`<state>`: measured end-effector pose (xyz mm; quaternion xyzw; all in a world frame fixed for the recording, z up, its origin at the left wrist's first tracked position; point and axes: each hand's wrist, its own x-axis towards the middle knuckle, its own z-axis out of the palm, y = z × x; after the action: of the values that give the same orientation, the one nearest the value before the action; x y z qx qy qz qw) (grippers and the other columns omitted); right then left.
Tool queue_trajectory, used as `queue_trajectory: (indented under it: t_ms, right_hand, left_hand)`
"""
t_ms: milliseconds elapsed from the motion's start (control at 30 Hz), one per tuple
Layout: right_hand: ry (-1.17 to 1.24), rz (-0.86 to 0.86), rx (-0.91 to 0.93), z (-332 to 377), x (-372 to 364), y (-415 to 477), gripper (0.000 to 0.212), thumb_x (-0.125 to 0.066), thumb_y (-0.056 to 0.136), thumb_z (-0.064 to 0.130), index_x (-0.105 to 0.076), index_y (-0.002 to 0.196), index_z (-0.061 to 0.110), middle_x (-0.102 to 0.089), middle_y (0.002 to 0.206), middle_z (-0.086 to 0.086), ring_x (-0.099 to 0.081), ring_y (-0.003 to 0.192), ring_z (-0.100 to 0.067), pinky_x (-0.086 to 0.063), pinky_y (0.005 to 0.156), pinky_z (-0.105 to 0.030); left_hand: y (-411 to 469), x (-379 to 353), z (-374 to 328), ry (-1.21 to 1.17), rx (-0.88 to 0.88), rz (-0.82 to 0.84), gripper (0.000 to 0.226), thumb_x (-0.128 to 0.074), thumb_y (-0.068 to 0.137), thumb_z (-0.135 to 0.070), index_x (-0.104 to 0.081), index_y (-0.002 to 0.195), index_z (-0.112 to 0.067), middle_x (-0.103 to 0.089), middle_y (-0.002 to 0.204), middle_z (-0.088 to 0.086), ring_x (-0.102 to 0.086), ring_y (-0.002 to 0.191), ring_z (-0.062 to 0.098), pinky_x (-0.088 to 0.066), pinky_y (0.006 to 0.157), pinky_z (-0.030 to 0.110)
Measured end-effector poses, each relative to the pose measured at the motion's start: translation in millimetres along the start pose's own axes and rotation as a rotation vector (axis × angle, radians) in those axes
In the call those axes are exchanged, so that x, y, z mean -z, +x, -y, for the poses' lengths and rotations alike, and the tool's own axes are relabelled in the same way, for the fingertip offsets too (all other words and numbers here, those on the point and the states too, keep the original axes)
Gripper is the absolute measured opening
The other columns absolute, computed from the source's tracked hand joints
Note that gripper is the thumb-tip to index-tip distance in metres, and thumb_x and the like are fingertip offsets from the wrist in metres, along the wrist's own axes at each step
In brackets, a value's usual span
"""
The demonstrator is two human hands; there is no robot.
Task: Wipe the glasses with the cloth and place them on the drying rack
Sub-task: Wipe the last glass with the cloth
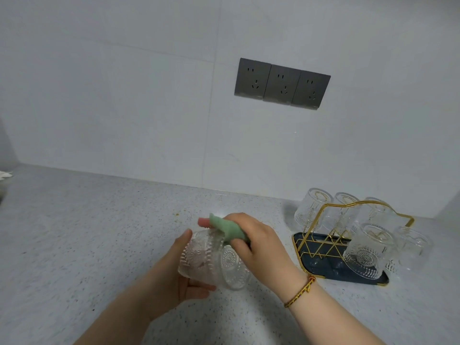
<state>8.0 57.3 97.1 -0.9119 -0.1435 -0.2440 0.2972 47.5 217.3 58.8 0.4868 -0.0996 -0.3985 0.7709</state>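
My left hand [174,277] grips a clear patterned glass [201,257], held on its side above the counter. My right hand [256,242] pinches a green and pink cloth [224,226] and presses it against the top of that glass. A second patterned glass [235,268] lies just behind and to the right of the held one, partly hidden by it. At the right stands the drying rack [331,245], gold wire on a dark blue tray, with several clear glasses [366,252] hung upside down on its prongs.
The speckled grey counter [87,232] runs to a white tiled wall with three grey sockets [282,83]. Something white [5,174] peeks in at the far left edge. A gold and red bracelet [300,291] circles my right wrist.
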Motion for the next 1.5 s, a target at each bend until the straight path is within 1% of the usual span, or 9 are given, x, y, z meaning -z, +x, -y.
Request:
queue_trajectory:
  t_ms: [200, 400, 633, 833, 967, 1067, 1200, 1333, 1500]
  right_hand:
    - [0.521, -0.004, -0.467, 4, 5, 2, 0.022, -0.049, 0.090, 0.002, -0.056, 0.086, 0.022, -0.059, 0.054, 0.015, -0.052, 0.044, 0.010, -0.036, 0.040, -0.006]
    - [0.115, 0.033, -0.039, 5, 5, 6, 0.035, -0.045, 0.078, 0.029, -0.063, 0.101, 0.011, -0.059, 0.088, 0.013, -0.050, 0.077, 0.005, -0.040, 0.069, -0.006]
    - [0.539, -0.032, -0.466, -7, 6, 0, 0.023, -0.053, 0.088, 0.005, -0.063, 0.088, 0.026, -0.067, 0.077, 0.017, -0.062, 0.075, 0.007, -0.051, 0.069, -0.012]
    - [0.166, 0.042, -0.087, 3, 9, 0, 0.027, -0.050, 0.078, 0.027, -0.063, 0.095, 0.010, -0.054, 0.076, 0.018, -0.051, 0.067, 0.013, -0.037, 0.061, -0.005]
    - [0.176, 0.013, -0.237, -6, 5, -7, 0.021, -0.056, 0.079, 0.026, -0.062, 0.094, 0.014, -0.055, 0.072, 0.018, -0.052, 0.062, 0.005, -0.039, 0.057, -0.013]
    - [0.358, -0.022, -0.399, -9, 5, -11, 0.015, -0.055, 0.085, 0.003, -0.062, 0.094, 0.013, -0.057, 0.064, 0.012, -0.050, 0.054, 0.003, -0.038, 0.054, -0.015]
    - [0.609, -0.060, -0.480, -11, 12, -22, 0.024, -0.049, 0.088, -0.005, -0.059, 0.094, 0.016, -0.065, 0.067, 0.013, -0.049, 0.043, 0.005, -0.035, 0.041, -0.007]
    - [0.838, -0.344, -0.603, -27, 23, -37, 0.028, -0.046, 0.088, -0.004, -0.058, 0.105, 0.014, -0.062, 0.080, 0.003, -0.059, 0.064, -0.004, -0.050, 0.059, -0.016]
    - [1.264, -0.625, -0.613, -46, 50, -68, 0.054, -0.080, 0.053, 0.028, -0.059, 0.101, 0.018, -0.071, 0.092, -0.005, -0.069, 0.079, -0.012, -0.056, 0.072, -0.025]
  left_hand:
    - [0, 9, -3, -0.133, -0.250, 0.044, 0.094, -0.093, 0.026, -0.037, -0.060, 0.111, -0.013, -0.069, 0.106, 0.013, -0.069, 0.089, 0.027, -0.059, 0.069, 0.034]
    - [-4, -2, 2, -0.053, 0.047, 0.025, 0.064, -0.041, 0.066, -0.058, -0.065, 0.089, -0.004, -0.068, 0.066, 0.017, -0.063, 0.046, 0.025, -0.051, 0.039, 0.025]
    - [2, 5, 2, -0.005, -0.243, 0.076, 0.105, -0.093, 0.016, -0.041, -0.054, 0.111, -0.021, -0.074, 0.095, -0.001, -0.071, 0.085, 0.020, -0.058, 0.061, 0.029]
    - [0, -1, 7, 0.026, 0.079, 0.069, 0.070, -0.036, 0.061, -0.062, -0.067, 0.080, -0.003, -0.067, 0.061, 0.017, -0.062, 0.044, 0.025, -0.051, 0.039, 0.025]
    - [-1, -2, 9, -0.004, 0.020, -0.018, 0.052, -0.054, 0.062, -0.051, -0.066, 0.086, -0.006, -0.071, 0.066, 0.013, -0.066, 0.050, 0.024, -0.054, 0.043, 0.027]
    - [-2, 2, 7, -0.010, -0.146, -0.023, 0.079, -0.092, 0.024, -0.042, -0.067, 0.095, -0.015, -0.075, 0.086, 0.008, -0.072, 0.069, 0.019, -0.057, 0.051, 0.029]
    - [-1, -7, 2, 0.165, -0.282, -0.089, 0.097, -0.087, 0.010, -0.053, -0.059, 0.099, -0.025, -0.075, 0.085, -0.004, -0.072, 0.073, 0.011, -0.056, 0.053, 0.025]
    - [3, -16, -12, 0.355, -0.360, -0.123, 0.097, -0.083, 0.014, -0.064, -0.057, 0.102, -0.033, -0.074, 0.094, -0.006, -0.071, 0.084, 0.014, -0.057, 0.061, 0.025]
    - [17, -45, -33, 0.660, -0.442, -0.302, 0.057, -0.084, 0.060, -0.026, -0.049, 0.100, -0.046, -0.051, 0.120, -0.002, -0.056, 0.094, 0.004, -0.047, 0.062, 0.008]
